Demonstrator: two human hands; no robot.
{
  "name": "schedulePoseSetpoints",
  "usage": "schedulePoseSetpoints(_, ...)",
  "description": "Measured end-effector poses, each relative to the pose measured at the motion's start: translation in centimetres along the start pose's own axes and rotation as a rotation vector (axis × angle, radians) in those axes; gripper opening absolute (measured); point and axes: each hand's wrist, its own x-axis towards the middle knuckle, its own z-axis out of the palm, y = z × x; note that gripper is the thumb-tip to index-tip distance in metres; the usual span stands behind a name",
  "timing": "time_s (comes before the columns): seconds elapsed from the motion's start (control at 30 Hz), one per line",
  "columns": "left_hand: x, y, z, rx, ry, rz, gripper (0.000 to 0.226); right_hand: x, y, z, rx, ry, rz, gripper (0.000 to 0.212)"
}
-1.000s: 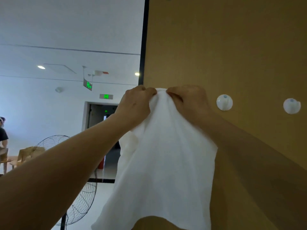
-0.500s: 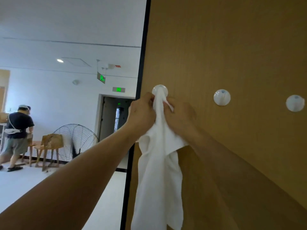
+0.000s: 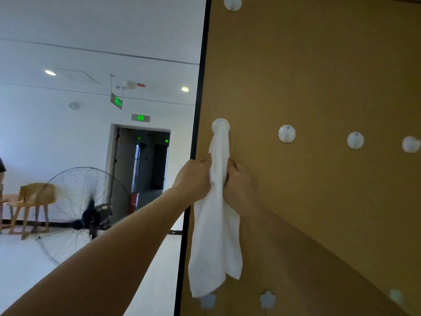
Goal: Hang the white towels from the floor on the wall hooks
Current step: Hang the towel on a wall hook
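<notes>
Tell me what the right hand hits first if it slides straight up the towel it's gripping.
Probably the round white hook the white towel hangs from: it sits directly above the right hand, with only towel between them.

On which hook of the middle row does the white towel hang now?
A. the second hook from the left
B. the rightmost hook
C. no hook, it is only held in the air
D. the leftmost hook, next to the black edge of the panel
D: the white towel hangs from the leftmost hook, while the other round hooks in that row, such as the second hook, are bare.
</notes>
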Motion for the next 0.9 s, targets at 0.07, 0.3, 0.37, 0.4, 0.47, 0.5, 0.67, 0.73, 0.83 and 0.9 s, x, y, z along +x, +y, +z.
schedulePoseSetpoints(0.07, -0.7, -0.6, -1.4, -0.043, -0.038, 0.047, 0.042, -1.1, -0.9, -0.9, -0.055, -0.022, -0.015, 0.029)
schedulePoseSetpoints(0.3, -4.5, -0.6, -4.0, -0.128, 0.205, 0.279, 0.035, -6.8, -3.9, -4.7, -0.389, -0.034, 0.229, 0.046)
schedulePoseSetpoints(0.37, -5.6, 0.5, -4.4, -0.191, 0.172, 0.373, 0.035, -8.8, -4.7, -6.0, -0.441, -0.015, 0.261, 0.051)
schedulePoseSetpoints(0.4, -6.2, 1.2, -4.5, -0.223, 0.138, 0.398, 0.035, -10.1, -4.8, -6.8, -0.468, -0.007, 0.287, 0.052)
schedulePoseSetpoints(0.47, -7.3, 2.9, -4.5, -0.251, 0.058, 0.423, 0.037, -12.6, -4.9, -8.8, -0.564, -0.007, 0.319, 0.055)
schedulePoseSetpoints(0.5, -8.2, 4.1, -4.7, -0.263, 0.022, 0.436, 0.039, -14.2, -5.0, -10.2, -0.627, -0.013, 0.337, 0.057)
schedulePoseSetpoints(0.67, -14.0, 12.6, -6.2, -0.448, -0.094, 0.554, 0.041, -24.0, -6.1, -18.3, -0.822, -0.011, 0.504, 0.060)
schedulePoseSetpoints(0.73, -17.4, 17.2, -7.2, -0.532, -0.149, 0.607, 0.042, -28.7, -6.7, -21.9, -0.882, -0.014, 0.597, 0.061)
schedulePoseSetpoints(0.83, -23.4, 24.4, -9.2, -0.590, -0.170, 0.742, 0.043, -36.6, -7.8, -27.5, -0.945, -0.021, 0.737, 0.061)
schedulePoseSetpoints(0.9, -28.0, 29.4, -11.0, -0.681, -0.232, 0.808, 0.045, -42.6, -8.8, -31.4, -0.982, -0.028, 0.844, 0.062)
